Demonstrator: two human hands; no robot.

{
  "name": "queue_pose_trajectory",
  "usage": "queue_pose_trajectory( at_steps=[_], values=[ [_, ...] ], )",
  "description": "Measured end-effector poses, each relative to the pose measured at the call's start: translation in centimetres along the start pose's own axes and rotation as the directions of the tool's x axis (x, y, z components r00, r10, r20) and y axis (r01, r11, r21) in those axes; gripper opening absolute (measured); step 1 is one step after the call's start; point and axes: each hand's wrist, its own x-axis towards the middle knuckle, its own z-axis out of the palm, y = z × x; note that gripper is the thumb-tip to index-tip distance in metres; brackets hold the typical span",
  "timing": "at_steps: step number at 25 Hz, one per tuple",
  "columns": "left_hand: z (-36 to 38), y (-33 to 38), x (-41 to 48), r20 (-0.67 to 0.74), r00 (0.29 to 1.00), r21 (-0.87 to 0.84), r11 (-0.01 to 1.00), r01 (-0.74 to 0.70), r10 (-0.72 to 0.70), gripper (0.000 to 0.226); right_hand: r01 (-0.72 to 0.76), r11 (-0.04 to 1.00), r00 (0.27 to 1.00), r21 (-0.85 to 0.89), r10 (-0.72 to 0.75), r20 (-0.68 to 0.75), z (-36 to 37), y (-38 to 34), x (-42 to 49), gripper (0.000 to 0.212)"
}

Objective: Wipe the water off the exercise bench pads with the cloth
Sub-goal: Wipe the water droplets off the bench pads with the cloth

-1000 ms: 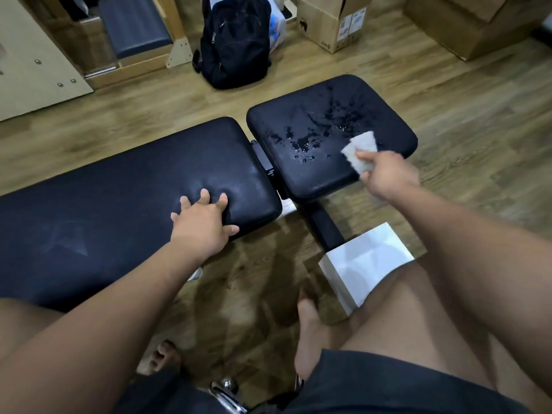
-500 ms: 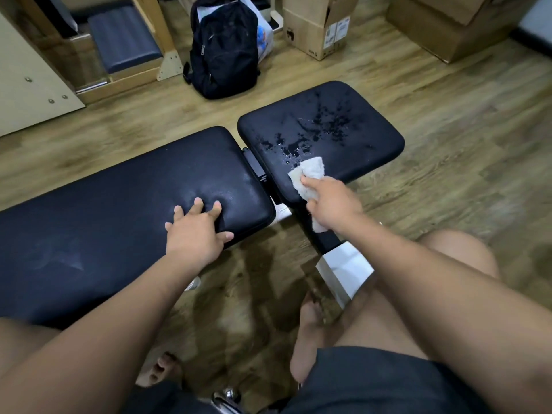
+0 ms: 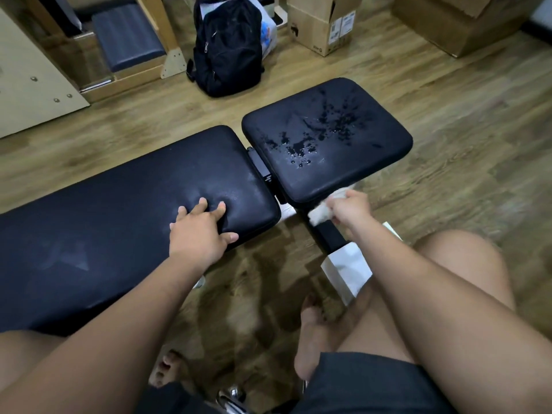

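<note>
The black exercise bench has a long back pad (image 3: 125, 210) on the left and a shorter seat pad (image 3: 358, 156) on the right. Water drops and streaks (image 3: 301, 150) lie across the seat pad's middle and far side. My right hand (image 3: 349, 209) grips a crumpled white cloth (image 3: 321, 215) just off the seat pad's near edge, blurred by motion. My left hand (image 3: 200, 231) rests flat, fingers spread, on the near right corner of the back pad.
A white box (image 3: 349, 271) sits on the wood floor by my right knee, beside the bench's black frame (image 3: 331, 237). A black backpack (image 3: 228, 46), cardboard boxes (image 3: 324, 23) and a wooden unit (image 3: 125, 43) stand beyond the bench. My bare feet are below.
My right hand has drawn the cloth from the seat pad's right side toward me and off its near edge. The left hand has stayed on the back pad.
</note>
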Motion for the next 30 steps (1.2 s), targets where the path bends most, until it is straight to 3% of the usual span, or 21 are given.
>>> queue_pose_trajectory(
  at_steps=[3,6,8,11,13,14,15,17,19,21,23,26,28,30],
  values=[
    [0.1,0.1,-0.1,0.009,1.000,-0.001,1.000,0.005,-0.005,0.072,0.180,0.961,0.968,-0.211,-0.135,0.212,1.9,0.8,-2.6,0.021],
    [0.1,0.0,-0.3,0.011,1.000,0.005,1.000,-0.006,0.006,0.071,0.471,0.812,0.846,-0.345,-0.306,0.436,3.0,-0.3,-4.8,0.028],
    [0.0,0.0,-0.5,0.024,1.000,0.007,1.000,-0.006,0.006,0.070,0.487,0.806,0.857,-0.337,-0.366,0.364,1.7,-1.5,-3.6,0.035],
    [-0.2,0.0,-0.4,0.036,0.999,0.020,1.000,0.001,-0.002,0.071,0.366,0.867,0.928,-0.339,-0.366,0.064,-2.6,-4.0,0.6,0.024],
    [-0.3,0.0,-0.5,0.042,0.999,0.018,1.000,-0.002,0.001,0.071,0.312,0.897,0.918,-0.314,-0.369,-0.144,-5.4,-5.7,3.1,0.019],
    [-0.3,0.1,-0.5,0.039,0.999,0.017,1.000,0.000,0.000,0.071,0.318,0.873,0.897,-0.370,-0.404,-0.182,-6.0,-6.2,3.9,0.020],
    [-0.4,0.2,-0.5,0.037,0.999,0.016,1.000,0.006,-0.007,0.071,0.348,0.807,0.874,-0.477,-0.464,-0.148,-5.6,-6.3,3.8,0.029],
    [-0.5,0.5,-0.6,0.046,0.999,0.012,1.000,0.028,-0.028,0.070,0.525,0.613,0.794,-0.591,-0.603,0.079,-3.4,-4.9,2.5,0.042],
    [-0.4,1.0,-0.8,0.059,0.997,0.010,0.999,0.047,-0.047,0.070,0.711,0.463,0.684,-0.529,-0.632,0.364,-0.5,-3.1,-0.3,0.038],
    [-0.5,1.0,-0.9,0.069,0.996,0.006,0.999,0.052,-0.052,0.070,0.781,0.388,0.616,-0.489,-0.604,0.505,0.5,-2.1,-1.4,0.037],
    [-0.7,0.9,-0.7,0.081,0.996,-0.012,0.999,0.048,-0.047,0.070,0.704,0.490,0.695,-0.515,-0.622,0.359,-0.4,-2.5,0.5,0.038],
    [-0.8,1.0,-0.7,0.084,0.996,-0.011,0.999,0.043,-0.042,0.072,0.393,0.804,0.862,-0.446,-0.491,-0.124,-5.4,-3.9,5.7,0.038],
    [-0.9,0.9,-0.7,0.077,0.996,-0.009,0.999,0.044,-0.043,0.071,0.226,0.906,0.894,-0.359,-0.339,-0.293,-7.5,-3.9,7.7,0.046],
    [-1.1,1.0,-0.8,0.091,0.995,-0.008,0.999,0.041,-0.040,0.069,0.163,0.944,0.895,-0.286,-0.263,-0.360,-7.3,-3.5,8.0,0.055]
  ],
)
